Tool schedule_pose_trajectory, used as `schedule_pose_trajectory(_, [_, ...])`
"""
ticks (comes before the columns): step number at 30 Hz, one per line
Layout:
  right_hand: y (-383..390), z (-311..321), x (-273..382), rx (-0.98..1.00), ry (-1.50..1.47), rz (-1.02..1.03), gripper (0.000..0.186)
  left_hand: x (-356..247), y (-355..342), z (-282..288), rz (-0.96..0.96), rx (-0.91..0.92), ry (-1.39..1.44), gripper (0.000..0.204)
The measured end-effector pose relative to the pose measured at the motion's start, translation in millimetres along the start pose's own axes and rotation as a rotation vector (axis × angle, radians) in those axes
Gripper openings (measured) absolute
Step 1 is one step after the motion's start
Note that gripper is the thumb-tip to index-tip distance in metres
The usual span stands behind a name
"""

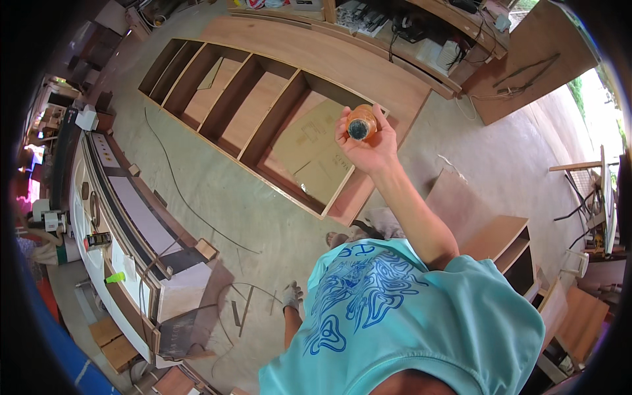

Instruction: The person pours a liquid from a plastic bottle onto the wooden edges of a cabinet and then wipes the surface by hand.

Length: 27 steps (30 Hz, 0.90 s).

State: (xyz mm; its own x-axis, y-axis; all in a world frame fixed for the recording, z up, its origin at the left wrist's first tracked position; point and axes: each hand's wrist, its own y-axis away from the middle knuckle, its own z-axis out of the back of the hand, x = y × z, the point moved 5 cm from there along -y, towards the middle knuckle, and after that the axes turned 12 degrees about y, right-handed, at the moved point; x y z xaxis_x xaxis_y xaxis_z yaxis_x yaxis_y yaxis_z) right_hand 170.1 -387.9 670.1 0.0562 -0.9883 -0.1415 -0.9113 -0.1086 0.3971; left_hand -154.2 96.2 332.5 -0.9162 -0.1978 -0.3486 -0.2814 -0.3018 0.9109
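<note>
I grip a rounded orange container (368, 115) with a dark round end facing up in my right hand (368, 145), held above the near right compartment of a wooden cabinet frame (303, 85). The frame lies on its back on a larger wooden board (405, 112), and a brownish cardboard sheet (309, 145) lies inside that compartment. My left hand (291, 296), in what looks like a grey glove, hangs low beside my turquoise shirt, fingers apart, with nothing visible in it.
A long workpiece (145, 217) with a green bottle (115, 278) runs along the left. A cluttered workbench (401, 33) is at the back. An upright panel (526, 66), stacked furniture (596, 204) and an open box unit (500, 237) line the right. Cables and offcuts lie on the floor.
</note>
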Motion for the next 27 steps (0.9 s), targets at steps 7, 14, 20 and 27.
schedule_pose_trajectory(7, [-26, -5, 99, -0.077, 0.033, -0.009, 0.044, 79, 51, -80, 0.095, -0.069, 0.052, 0.05])
schedule_pose_trajectory(14, [-60, -5, 213, -0.2, 0.018, 0.09, 0.058, 108, 113, -232, 0.137, 0.067, 0.113, 0.061])
schedule_pose_trajectory(20, [-61, -24, 254, -0.095, 0.044, -0.037, 0.058, 86, 144, -301, 0.066, 0.059, 0.137, 0.072])
schedule_pose_trajectory(27, [-54, -65, 272, 0.068, 0.07, -0.026, 0.046, 78, 158, -310, 0.039, 0.031, 0.163, 0.085])
